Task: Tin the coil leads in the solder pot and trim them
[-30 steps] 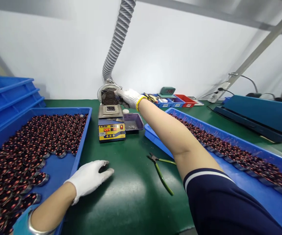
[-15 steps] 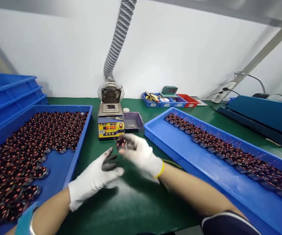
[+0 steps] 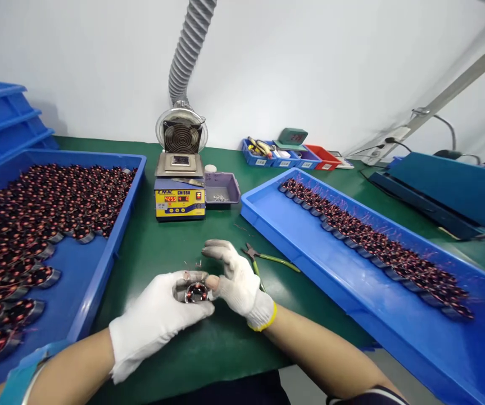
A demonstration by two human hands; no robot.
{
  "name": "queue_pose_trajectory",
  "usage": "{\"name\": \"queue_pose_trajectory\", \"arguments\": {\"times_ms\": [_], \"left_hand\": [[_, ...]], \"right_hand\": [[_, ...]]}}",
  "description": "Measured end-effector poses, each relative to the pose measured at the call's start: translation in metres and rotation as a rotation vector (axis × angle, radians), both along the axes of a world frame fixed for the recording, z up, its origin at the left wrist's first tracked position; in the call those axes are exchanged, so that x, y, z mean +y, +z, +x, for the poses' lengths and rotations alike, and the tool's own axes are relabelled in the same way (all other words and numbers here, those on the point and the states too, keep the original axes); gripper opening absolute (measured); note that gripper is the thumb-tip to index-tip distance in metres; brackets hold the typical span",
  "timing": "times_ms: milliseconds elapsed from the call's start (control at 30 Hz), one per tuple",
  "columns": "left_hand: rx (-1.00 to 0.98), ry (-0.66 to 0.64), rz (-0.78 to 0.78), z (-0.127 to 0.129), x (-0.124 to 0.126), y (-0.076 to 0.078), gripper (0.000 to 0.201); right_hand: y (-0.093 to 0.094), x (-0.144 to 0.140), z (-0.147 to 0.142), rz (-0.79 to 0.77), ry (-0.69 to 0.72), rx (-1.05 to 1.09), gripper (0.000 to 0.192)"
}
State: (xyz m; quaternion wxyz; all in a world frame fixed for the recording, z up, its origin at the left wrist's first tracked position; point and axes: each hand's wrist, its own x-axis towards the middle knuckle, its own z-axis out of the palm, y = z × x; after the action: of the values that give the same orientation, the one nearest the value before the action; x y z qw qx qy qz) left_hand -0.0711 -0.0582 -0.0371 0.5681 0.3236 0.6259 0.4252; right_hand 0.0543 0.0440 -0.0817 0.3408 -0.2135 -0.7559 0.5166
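Pinching one coil (image 3: 196, 292) together, the left hand (image 3: 153, 320) and right hand (image 3: 236, 281) meet in front of the solder pot (image 3: 180, 194); cutters (image 3: 263, 260) lie nearer it.

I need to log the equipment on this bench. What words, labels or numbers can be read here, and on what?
"CM 558": front panel of the solder pot.
"4255": my best reading of its red display; the digits are small.
Brand letters at the panel's top left: too blurred to read.
Green digital clock: red digits, too dim to read.
White labels on the small parts bins: too small to read.
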Motion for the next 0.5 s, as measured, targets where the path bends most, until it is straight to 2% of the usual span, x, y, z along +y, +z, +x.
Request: {"name": "queue_pose_trajectory", "arguments": {"times_ms": [133,300,400,467,500], "left_hand": [[0.120,-0.185,-0.040,0.001,0.000,-0.010,0.026],[0.272,-0.383,-0.205,-0.006,0.002,-0.012,0.017],[0.293,-0.489,-0.260,-0.008,0.001,-0.011,0.014],[0.311,-0.513,-0.281,-0.006,0.000,-0.012,0.013],[0.323,-0.485,-0.286,-0.005,0.000,-0.012,0.013]], "right_hand": [[-0.002,-0.004,-0.004,-0.199,0.159,0.028,0.012],[-0.003,-0.008,-0.004,-0.436,0.178,-0.023,0.014],[-0.005,0.001,-0.004,-0.597,0.024,-0.060,0.017],[-0.006,0.008,-0.003,-0.621,-0.135,-0.007,0.021],[-0.005,0.011,-0.002,-0.605,-0.178,0.009,0.023]]}}
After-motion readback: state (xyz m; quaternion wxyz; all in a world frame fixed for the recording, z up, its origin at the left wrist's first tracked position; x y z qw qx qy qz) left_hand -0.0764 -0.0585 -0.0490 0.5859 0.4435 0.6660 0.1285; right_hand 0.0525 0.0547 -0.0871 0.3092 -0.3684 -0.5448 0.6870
